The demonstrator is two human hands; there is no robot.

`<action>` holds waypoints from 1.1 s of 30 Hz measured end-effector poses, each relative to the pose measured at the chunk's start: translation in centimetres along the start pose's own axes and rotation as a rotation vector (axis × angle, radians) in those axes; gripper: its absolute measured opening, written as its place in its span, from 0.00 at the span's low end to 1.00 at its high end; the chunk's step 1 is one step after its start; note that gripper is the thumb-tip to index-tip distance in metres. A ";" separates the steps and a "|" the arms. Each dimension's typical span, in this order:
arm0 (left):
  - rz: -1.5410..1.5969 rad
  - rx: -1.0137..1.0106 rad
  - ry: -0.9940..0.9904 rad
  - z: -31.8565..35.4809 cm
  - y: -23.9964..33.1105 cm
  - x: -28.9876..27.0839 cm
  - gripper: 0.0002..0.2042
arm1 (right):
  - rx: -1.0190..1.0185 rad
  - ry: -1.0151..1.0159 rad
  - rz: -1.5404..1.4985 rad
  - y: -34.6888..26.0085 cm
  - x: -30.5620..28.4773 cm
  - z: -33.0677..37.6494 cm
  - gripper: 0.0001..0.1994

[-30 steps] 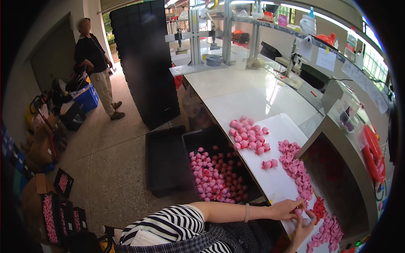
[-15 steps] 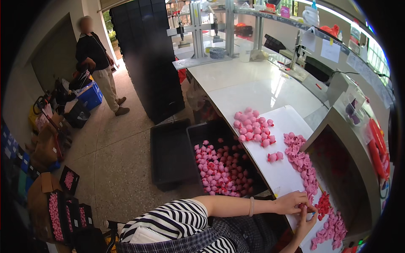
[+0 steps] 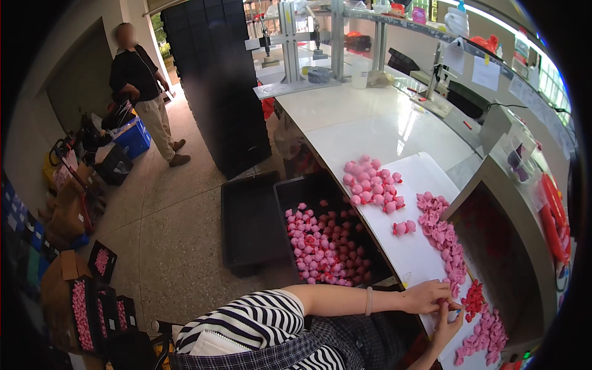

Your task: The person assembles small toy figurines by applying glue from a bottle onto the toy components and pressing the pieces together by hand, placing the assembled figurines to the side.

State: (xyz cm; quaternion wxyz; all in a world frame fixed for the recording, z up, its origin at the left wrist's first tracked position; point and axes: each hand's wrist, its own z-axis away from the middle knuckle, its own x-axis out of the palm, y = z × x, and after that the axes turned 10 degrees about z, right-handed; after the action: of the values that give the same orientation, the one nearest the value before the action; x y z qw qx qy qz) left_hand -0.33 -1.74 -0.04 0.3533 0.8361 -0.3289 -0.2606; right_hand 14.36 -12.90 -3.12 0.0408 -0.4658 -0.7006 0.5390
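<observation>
Over the white worktop, my left hand (image 3: 427, 296) and my right hand (image 3: 445, 328) meet with fingertips pinched together. A small piece sits between them, mostly hidden by the fingers; a bit of pink or red shows there. Beside the fingers lies a small heap of red pieces (image 3: 473, 298). A row of pink shell-like pieces (image 3: 439, 231) runs away from my hands along the worktop, and another pink heap (image 3: 488, 336) lies to the right of my right hand. Farther off, round pink figures with red parts (image 3: 375, 185) are grouped on a white sheet (image 3: 425, 169), two more (image 3: 404, 228) standing nearer.
A black crate (image 3: 280, 191) of pink figures stands below the table edge, beside another black crate (image 3: 250, 256). A grey box-shaped machine (image 3: 487, 185) with a dark opening borders the worktop at right. Tall stacked black crates (image 3: 216, 92) and a standing person (image 3: 145, 80) are farther back.
My hands stay almost in place, still pinched together, with only slight finger movement. The view has shifted a little.
</observation>
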 end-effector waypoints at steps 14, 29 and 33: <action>-0.004 0.009 0.001 0.1 -0.5 0.3 0.10 | 0.050 -0.042 0.031 -3.2 -0.3 0.2 0.09; 0.041 -0.104 0.143 0.0 -0.3 0.3 0.12 | 0.055 -0.083 0.028 -4.4 -0.5 0.1 0.11; 0.012 -0.047 0.121 0.0 -0.1 0.2 0.11 | 0.020 -0.082 0.083 -4.4 -0.7 0.1 0.11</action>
State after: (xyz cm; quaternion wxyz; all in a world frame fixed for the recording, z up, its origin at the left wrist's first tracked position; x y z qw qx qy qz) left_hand -0.12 -1.84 -0.15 0.3936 0.8397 -0.3060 -0.2153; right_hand 12.01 -13.37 0.60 -0.0055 -0.4716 -0.6764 0.5657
